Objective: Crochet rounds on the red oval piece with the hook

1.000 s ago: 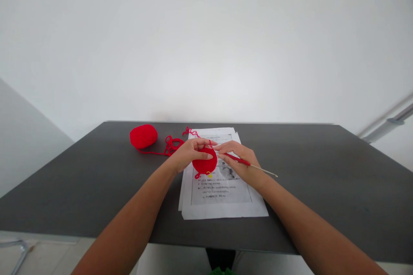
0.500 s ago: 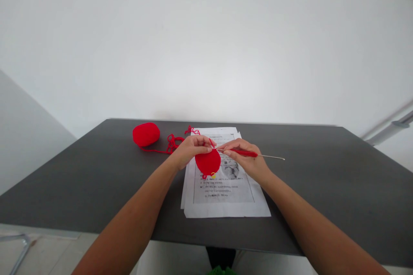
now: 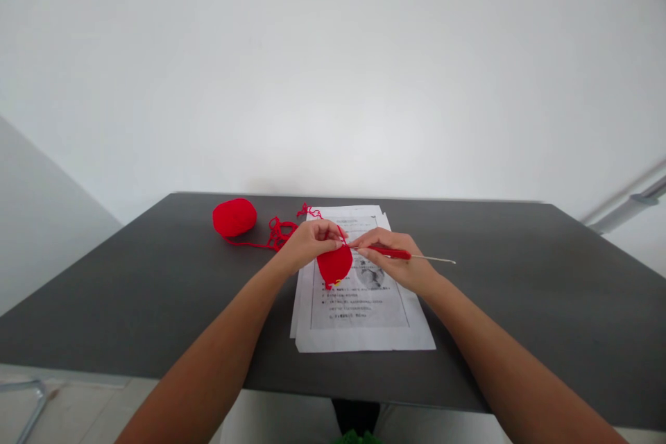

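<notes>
My left hand [image 3: 313, 243] pinches the top edge of a round red crochet piece [image 3: 334, 266], which hangs over the printed sheets. A small yellow marker [image 3: 338, 282] shows at its lower edge. In my right hand [image 3: 398, 258] is a crochet hook [image 3: 391, 252] with a red handle and metal ends, held like a pencil. Its left tip meets the top of the piece, close to my left fingertips; the exact stitch is too small to make out. Red yarn [image 3: 340, 232] rises from there to my left fingers.
On the dark table [image 3: 156, 291], a red yarn ball [image 3: 234, 218] lies at the back left, with loose tangled yarn [image 3: 279, 232] between it and my left hand. Printed paper sheets [image 3: 364, 336] lie under my hands. A white wall [image 3: 333, 69] stands behind the table.
The crochet piece has tilted and looks narrower, its yellow marker now partly turned away. My right hand has shifted slightly left and down with the hook, whose handle has moved nearer the piece.
</notes>
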`<state>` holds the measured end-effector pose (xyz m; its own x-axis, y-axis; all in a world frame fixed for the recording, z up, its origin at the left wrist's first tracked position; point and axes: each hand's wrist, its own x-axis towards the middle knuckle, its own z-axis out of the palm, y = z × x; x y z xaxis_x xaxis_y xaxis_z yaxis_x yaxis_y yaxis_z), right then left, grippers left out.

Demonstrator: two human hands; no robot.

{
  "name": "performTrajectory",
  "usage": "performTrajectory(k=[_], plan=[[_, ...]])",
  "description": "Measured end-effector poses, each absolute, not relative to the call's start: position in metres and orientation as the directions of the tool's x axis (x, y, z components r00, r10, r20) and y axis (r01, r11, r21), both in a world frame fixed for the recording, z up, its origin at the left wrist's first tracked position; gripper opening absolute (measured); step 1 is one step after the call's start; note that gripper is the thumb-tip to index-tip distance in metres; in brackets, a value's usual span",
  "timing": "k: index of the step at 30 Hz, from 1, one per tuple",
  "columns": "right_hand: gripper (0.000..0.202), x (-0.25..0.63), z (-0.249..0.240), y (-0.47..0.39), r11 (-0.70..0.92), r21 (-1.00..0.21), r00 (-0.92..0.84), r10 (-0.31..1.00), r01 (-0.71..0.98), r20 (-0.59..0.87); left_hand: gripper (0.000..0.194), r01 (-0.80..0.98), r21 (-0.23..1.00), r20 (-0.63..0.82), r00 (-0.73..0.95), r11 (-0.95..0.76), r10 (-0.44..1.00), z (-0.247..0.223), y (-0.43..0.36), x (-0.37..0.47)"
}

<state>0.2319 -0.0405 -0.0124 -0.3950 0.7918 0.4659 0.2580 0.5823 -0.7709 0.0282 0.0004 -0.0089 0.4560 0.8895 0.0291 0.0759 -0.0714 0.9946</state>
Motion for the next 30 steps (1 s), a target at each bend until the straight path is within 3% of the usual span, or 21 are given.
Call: performTrajectory(k=[8,11,19,26,30], plan=[[0.009,0.229,-0.015,-0.039,0.683,-0.606,-0.491,0.723,0.407,0.486,0.008,0.285,0.877,0.247,0.425,-0.388,0.871,-0.010,-0.008,0.033],[0.009,0.227,-0.019,-0.037,0.736,-0.537,-0.511,0.674,0.412,0.532,0.011,0.310,0.850,0.280,0.418,-0.425,0.864,-0.012,-0.008,0.036],[0.005,0.221,-0.030,-0.033,0.758,-0.488,-0.421,0.649,0.433,0.633,0.037,-0.019,0.996,0.088,0.307,-0.086,0.948,-0.022,0.000,0.041],[0.013,0.220,-0.030,-0.031,0.770,-0.499,-0.453,0.637,0.397,0.623,0.037,-0.317,0.930,-0.062,0.361,0.185,0.930,-0.023,-0.009,0.050],[0.017,0.218,-0.028,-0.033,0.708,-0.576,-0.400,0.706,0.408,0.585,0.032,-0.400,0.873,-0.088,0.436,0.280,0.896,-0.024,-0.011,0.052]])
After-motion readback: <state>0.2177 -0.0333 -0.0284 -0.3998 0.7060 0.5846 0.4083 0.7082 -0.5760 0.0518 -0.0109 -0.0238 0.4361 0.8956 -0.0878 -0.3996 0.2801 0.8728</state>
